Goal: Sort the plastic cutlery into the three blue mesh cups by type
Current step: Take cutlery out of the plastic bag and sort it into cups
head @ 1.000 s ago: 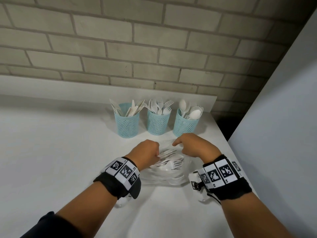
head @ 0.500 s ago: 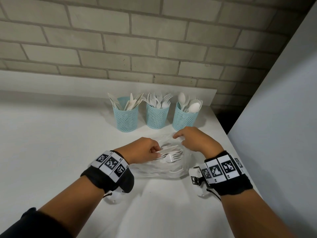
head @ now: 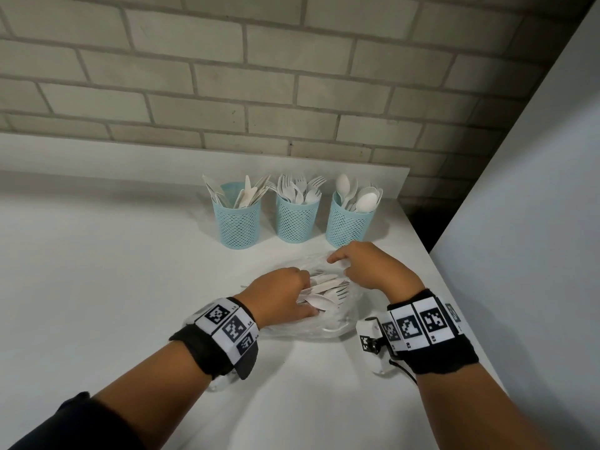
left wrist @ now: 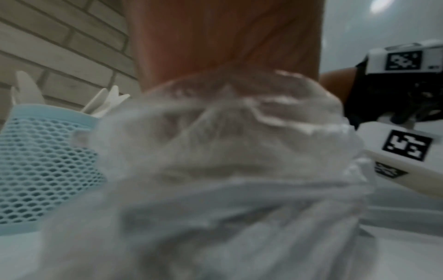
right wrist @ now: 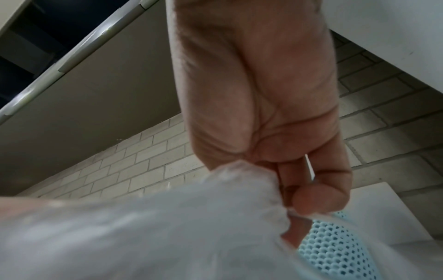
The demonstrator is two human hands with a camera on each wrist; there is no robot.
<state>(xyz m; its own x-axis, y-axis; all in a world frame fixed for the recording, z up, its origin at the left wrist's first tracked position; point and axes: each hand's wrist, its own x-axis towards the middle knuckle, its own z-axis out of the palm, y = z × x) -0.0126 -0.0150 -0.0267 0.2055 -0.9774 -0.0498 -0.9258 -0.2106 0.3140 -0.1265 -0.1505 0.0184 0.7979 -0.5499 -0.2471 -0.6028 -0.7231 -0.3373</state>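
Three blue mesh cups stand in a row by the wall: the knife cup [head: 237, 222], the fork cup [head: 295, 219] and the spoon cup [head: 349, 225]. In front of them lies a clear plastic bag [head: 328, 323] with white forks and other cutlery [head: 328, 289] inside. My left hand [head: 285, 297] reaches into the bag's mouth, its fingers and thumb closed around a bundle of cutlery. My right hand [head: 367, 264] pinches the bag's far edge; in the right wrist view its fingertips [right wrist: 311, 199] pinch the crumpled bag [right wrist: 167, 236]. The bag [left wrist: 239, 170] fills the blurred left wrist view and veils the fingers.
The white table [head: 97, 303] runs wide to the left. Its right edge [head: 454, 306] is close beside my right wrist, with a pale panel [head: 535, 222] beyond it. A brick wall [head: 259, 92] stands behind the cups.
My left hand has slid a little further into the bag over the cutlery. My right hand keeps its pinch on the bag's edge.
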